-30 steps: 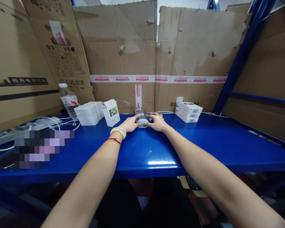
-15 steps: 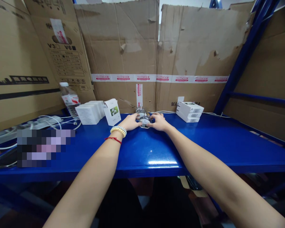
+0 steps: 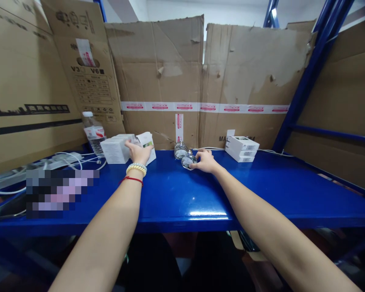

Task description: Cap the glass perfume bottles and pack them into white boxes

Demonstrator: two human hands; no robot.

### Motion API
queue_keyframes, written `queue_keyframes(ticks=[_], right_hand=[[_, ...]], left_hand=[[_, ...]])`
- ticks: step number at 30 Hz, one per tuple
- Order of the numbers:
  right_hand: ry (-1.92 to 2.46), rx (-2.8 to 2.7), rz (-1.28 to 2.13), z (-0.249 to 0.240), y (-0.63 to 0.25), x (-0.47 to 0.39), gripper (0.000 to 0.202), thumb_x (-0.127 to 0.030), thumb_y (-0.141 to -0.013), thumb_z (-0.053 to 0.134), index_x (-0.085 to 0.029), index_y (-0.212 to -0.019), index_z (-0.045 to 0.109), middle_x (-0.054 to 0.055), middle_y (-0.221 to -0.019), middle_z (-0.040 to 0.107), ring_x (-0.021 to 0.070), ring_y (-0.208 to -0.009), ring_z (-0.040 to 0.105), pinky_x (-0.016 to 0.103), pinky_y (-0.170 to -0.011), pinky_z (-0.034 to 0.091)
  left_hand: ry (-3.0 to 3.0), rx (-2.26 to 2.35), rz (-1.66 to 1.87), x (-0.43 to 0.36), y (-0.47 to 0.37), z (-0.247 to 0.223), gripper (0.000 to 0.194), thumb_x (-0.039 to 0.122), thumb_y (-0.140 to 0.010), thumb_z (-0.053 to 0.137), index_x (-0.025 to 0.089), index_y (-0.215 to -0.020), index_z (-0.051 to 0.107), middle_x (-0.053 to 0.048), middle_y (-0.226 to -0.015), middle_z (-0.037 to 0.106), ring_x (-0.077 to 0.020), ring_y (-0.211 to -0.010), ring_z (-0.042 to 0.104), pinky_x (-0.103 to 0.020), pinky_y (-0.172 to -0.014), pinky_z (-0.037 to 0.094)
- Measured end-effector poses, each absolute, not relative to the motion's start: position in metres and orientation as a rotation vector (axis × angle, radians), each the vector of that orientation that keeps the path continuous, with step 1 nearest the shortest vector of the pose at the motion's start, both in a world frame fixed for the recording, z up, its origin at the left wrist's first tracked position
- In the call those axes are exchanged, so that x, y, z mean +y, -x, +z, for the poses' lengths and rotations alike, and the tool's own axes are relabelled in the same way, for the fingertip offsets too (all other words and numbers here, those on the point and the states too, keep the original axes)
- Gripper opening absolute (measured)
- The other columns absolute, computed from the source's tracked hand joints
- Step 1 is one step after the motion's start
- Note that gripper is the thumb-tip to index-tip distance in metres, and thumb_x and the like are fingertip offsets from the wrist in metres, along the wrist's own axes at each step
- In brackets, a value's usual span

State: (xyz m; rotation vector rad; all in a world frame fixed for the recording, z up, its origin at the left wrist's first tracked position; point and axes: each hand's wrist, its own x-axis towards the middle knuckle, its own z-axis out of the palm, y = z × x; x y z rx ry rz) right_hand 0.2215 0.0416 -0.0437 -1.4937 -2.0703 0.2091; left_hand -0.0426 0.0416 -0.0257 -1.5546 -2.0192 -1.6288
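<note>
My left hand point(image 3: 140, 153) is at the white boxes on the left, its fingers and thumb spread in front of the upright white box with a green picture point(image 3: 150, 155). Just left of it stands a row of white boxes point(image 3: 114, 151). My right hand point(image 3: 205, 160) has its fingers curved round the right side of the nearer round, shiny clear item point(image 3: 187, 162), which rests on the blue table. A second such item point(image 3: 180, 151) stands right behind it, touching or nearly so.
Stacked white boxes point(image 3: 242, 149) lie at the back right. A water bottle point(image 3: 94, 134), a power strip with white cables point(image 3: 39, 167) and a blurred-out patch are on the left. Cardboard sheets point(image 3: 170, 89) wall the back of the blue table point(image 3: 176, 207).
My left hand has let go of the nearer round item and moved left to the white boxes. My right hand remains at that item. The view has tilted up slightly.
</note>
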Motion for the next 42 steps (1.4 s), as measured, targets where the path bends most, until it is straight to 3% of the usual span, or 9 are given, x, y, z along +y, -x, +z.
queue_keyframes(ticks=[4,12,16,19,22,29,32,37,42], right_hand=[[1.511,-2.053,0.210,-0.045,-0.223,0.040,0.035,-0.044,-0.061,0.075,-0.020,-0.083,0.064,0.009,-0.128,0.049,0.0329,-0.122,0.036,0.046,-0.093,0.033],[1.482,-1.890,0.154,-0.043,-0.216,0.035,0.059,-0.056,-0.062,0.072,-0.023,-0.110,0.060,0.011,-0.125,0.051,0.0327,-0.120,0.038,0.045,-0.095,0.034],[1.214,-1.666,0.089,-0.029,-0.212,0.024,0.037,-0.053,-0.075,0.060,-0.020,-0.091,0.062,0.008,-0.104,0.062,0.0235,-0.107,0.048,0.036,-0.095,0.035],[1.052,-1.571,0.222,-0.017,-0.209,0.015,0.041,-0.057,-0.081,0.047,-0.019,-0.070,0.058,0.004,-0.079,0.064,0.0182,-0.086,0.056,0.030,-0.083,0.041],[0.932,-1.500,0.476,-0.011,-0.205,0.010,0.048,-0.063,-0.078,0.045,-0.018,-0.062,0.054,0.002,-0.064,0.059,0.0150,-0.068,0.056,0.026,-0.066,0.042],[0.644,-1.269,1.029,-0.012,-0.201,0.016,0.034,-0.047,-0.063,0.067,-0.017,-0.072,0.055,-0.004,-0.051,0.051,0.0088,-0.043,0.045,0.020,-0.036,0.028],[0.529,-1.233,1.153,-0.012,-0.200,0.018,0.030,-0.037,-0.059,0.070,-0.016,-0.077,0.058,-0.002,-0.057,0.057,0.0101,-0.046,0.050,0.019,-0.033,0.032],[0.441,-1.274,1.243,-0.011,-0.198,0.014,0.031,-0.030,-0.056,0.073,-0.016,-0.079,0.058,-0.002,-0.060,0.060,0.0123,-0.049,0.055,0.020,-0.033,0.039],[0.356,-1.319,1.298,-0.011,-0.197,0.010,0.035,-0.032,-0.057,0.078,-0.017,-0.081,0.058,-0.002,-0.064,0.062,0.0105,-0.049,0.055,0.020,-0.037,0.042]], left_hand=[[1.410,-2.149,-1.738,0.039,0.033,-0.022,0.054,0.029,-0.071,0.064,0.018,-0.117,0.038,-0.015,-0.112,0.062,-0.0305,-0.107,0.060,-0.045,-0.089,0.049],[1.700,-1.594,-1.474,0.026,0.001,-0.018,0.045,0.015,-0.078,0.050,0.016,-0.122,0.046,-0.011,-0.125,0.059,-0.0223,-0.119,0.052,-0.035,-0.106,0.037],[1.775,-1.421,-1.360,0.021,-0.010,-0.016,0.043,0.015,-0.081,0.045,0.015,-0.123,0.050,-0.011,-0.130,0.056,-0.0218,-0.125,0.047,-0.037,-0.110,0.032],[1.885,-1.339,-1.249,0.015,-0.021,-0.014,0.044,0.014,-0.082,0.044,0.016,-0.125,0.052,-0.010,-0.131,0.055,-0.0224,-0.128,0.044,-0.041,-0.112,0.029],[1.977,-1.191,-1.160,0.011,-0.033,-0.014,0.043,0.014,-0.083,0.042,0.016,-0.124,0.054,-0.011,-0.127,0.059,-0.0224,-0.126,0.047,-0.042,-0.112,0.029],[1.906,-0.717,-1.271,0.017,-0.043,-0.020,0.039,0.011,-0.080,0.047,0.016,-0.118,0.057,-0.011,-0.110,0.068,-0.0230,-0.109,0.060,-0.043,-0.101,0.042],[1.845,-0.670,-1.353,0.019,-0.042,-0.020,0.039,0.014,-0.076,0.055,0.016,-0.114,0.056,-0.011,-0.107,0.067,-0.0244,-0.106,0.061,-0.043,-0.098,0.045],[1.868,-0.818,-1.575,0.016,-0.039,-0.018,0.052,0.022,-0.069,0.066,0.017,-0.118,0.048,-0.009,-0.101,0.065,-0.0226,-0.095,0.063,-0.038,-0.087,0.051],[2.194,-0.824,-1.694,0.014,-0.032,-0.014,0.081,0.026,-0.061,0.073,0.020,-0.131,0.033,-0.008,-0.111,0.059,-0.0222,-0.104,0.060,-0.039,-0.095,0.046]])
